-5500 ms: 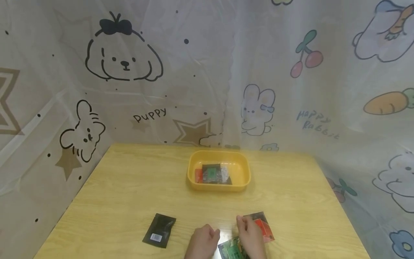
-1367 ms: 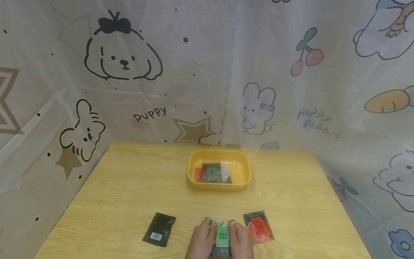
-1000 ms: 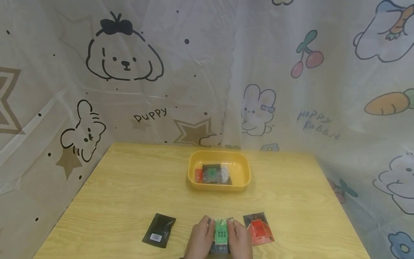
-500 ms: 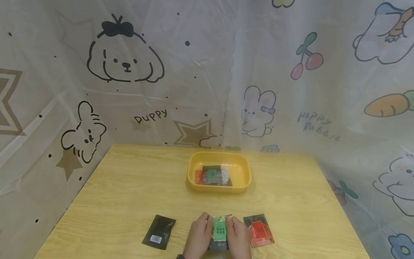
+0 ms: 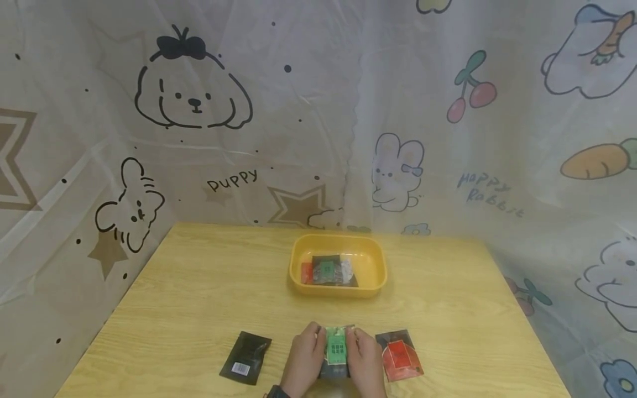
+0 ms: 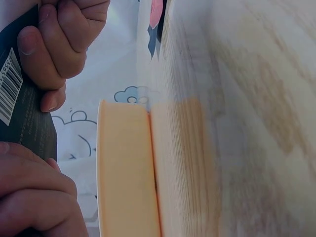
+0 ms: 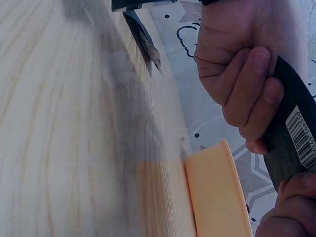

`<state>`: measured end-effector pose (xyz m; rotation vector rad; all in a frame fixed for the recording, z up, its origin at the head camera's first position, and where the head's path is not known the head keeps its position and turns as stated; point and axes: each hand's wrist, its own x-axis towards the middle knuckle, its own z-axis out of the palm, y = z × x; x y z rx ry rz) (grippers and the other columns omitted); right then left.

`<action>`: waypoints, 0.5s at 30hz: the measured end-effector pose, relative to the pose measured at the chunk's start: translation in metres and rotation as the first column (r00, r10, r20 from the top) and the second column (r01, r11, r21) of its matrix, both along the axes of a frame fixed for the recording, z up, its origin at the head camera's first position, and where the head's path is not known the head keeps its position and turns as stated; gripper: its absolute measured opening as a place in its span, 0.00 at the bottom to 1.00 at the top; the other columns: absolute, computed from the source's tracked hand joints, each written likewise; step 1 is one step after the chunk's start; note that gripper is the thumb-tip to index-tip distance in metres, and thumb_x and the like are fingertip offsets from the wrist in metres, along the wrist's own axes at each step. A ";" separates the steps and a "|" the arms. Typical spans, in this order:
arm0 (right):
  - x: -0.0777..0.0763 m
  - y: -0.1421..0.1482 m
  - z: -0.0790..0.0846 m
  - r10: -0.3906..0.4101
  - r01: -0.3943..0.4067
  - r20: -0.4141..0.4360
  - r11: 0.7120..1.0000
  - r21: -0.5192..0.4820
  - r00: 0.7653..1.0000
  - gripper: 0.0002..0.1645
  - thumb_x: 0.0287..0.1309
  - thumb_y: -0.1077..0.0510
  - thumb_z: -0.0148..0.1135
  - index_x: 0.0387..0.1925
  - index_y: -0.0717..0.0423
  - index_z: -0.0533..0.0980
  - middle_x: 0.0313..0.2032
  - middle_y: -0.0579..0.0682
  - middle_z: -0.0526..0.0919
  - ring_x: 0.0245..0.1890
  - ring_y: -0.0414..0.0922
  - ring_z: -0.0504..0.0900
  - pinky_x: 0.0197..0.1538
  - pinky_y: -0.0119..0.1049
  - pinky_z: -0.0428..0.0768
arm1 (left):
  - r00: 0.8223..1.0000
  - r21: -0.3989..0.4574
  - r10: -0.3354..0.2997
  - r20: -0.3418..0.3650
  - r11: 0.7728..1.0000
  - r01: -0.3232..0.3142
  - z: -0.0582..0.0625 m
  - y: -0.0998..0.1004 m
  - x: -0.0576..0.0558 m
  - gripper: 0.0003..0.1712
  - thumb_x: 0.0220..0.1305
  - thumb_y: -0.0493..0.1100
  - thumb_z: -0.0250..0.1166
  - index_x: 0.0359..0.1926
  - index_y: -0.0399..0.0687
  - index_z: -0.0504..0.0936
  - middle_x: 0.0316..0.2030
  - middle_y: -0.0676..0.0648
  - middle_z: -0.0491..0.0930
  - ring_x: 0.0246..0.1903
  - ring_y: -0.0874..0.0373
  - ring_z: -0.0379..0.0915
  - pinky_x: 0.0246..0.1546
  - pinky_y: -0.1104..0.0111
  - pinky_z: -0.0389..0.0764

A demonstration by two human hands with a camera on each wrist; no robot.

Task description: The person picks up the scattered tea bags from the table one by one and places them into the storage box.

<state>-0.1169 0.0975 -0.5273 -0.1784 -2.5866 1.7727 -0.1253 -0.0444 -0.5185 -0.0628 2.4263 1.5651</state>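
A flat packet (image 5: 335, 354) with a green label and dark lower part is held between both hands at the near middle of the table, label facing up. My left hand (image 5: 304, 356) grips its left edge, thumb on the front. On the right edge my right hand (image 5: 365, 356) holds it in the same way. Both wrist views show the dark back with a barcode (image 6: 10, 84) and fingers curled behind it. A black pouch (image 5: 246, 356) with a white barcode lies left of the hands. Just right of them rests a red and black packet (image 5: 400, 356).
Beyond the hands a yellow plastic bin (image 5: 338, 292) stands near the back of the wood-grain table (image 5: 209, 276). Several packets (image 5: 327, 271) lie inside it, red, black and green ones among them. A printed curtain (image 5: 298, 110) hangs behind the table.
Earlier the hands were apart, with the green-labelled packet low by the right hand. Both hands then took hold of it, and it has since shifted slightly forward. Bin and side packets stay put.
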 end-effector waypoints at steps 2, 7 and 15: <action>-0.001 0.000 0.000 0.002 -0.002 -0.001 1.000 -0.008 1.000 0.17 0.72 0.54 0.50 0.31 0.61 0.78 0.21 0.46 0.80 0.21 0.39 0.76 0.24 0.29 0.74 | 1.000 -0.007 0.004 -0.013 1.000 -0.004 0.000 0.000 -0.001 0.11 0.76 0.42 0.46 0.38 0.42 0.72 0.20 0.52 0.66 0.18 0.60 0.63 0.16 0.72 0.62; -0.002 -0.002 0.000 -0.007 0.007 -0.027 1.000 -0.007 1.000 0.17 0.71 0.55 0.51 0.29 0.60 0.78 0.20 0.46 0.79 0.19 0.37 0.74 0.22 0.29 0.72 | 0.999 -0.015 0.000 -0.041 1.000 -0.001 0.000 -0.001 -0.002 0.11 0.75 0.41 0.46 0.36 0.42 0.71 0.20 0.51 0.66 0.18 0.59 0.62 0.16 0.72 0.61; -0.008 -0.003 0.002 -0.007 0.009 -0.076 1.000 0.028 0.997 0.19 0.71 0.55 0.53 0.23 0.58 0.75 0.15 0.43 0.71 0.14 0.34 0.66 0.19 0.28 0.66 | 0.991 -0.044 0.006 -0.134 0.999 -0.012 0.000 -0.001 -0.004 0.10 0.75 0.40 0.48 0.34 0.42 0.71 0.19 0.53 0.66 0.16 0.62 0.62 0.15 0.74 0.60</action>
